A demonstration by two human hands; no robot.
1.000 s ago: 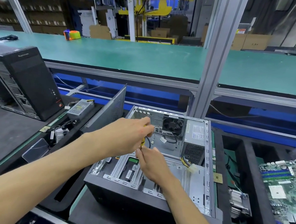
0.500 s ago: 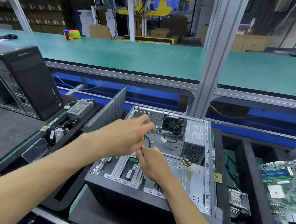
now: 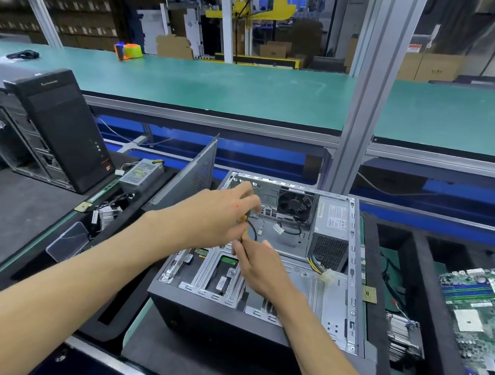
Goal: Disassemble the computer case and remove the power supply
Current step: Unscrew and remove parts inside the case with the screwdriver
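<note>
Both hands, left hand (image 3: 213, 217) and right hand (image 3: 258, 268), grip a yellow-handled screwdriver (image 3: 244, 232) inside the computer case (image 3: 256, 333); keep it square, power supply (image 3: 331, 225) at two o'clock.

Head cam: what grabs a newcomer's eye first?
Both hands meet over the open computer case at centre: the left hand grips a yellow-handled screwdriver, and the right hand steadies its lower end. The power supply still sits in the case's far right corner, beside the fan. A bare motherboard lies at far right.
</note>
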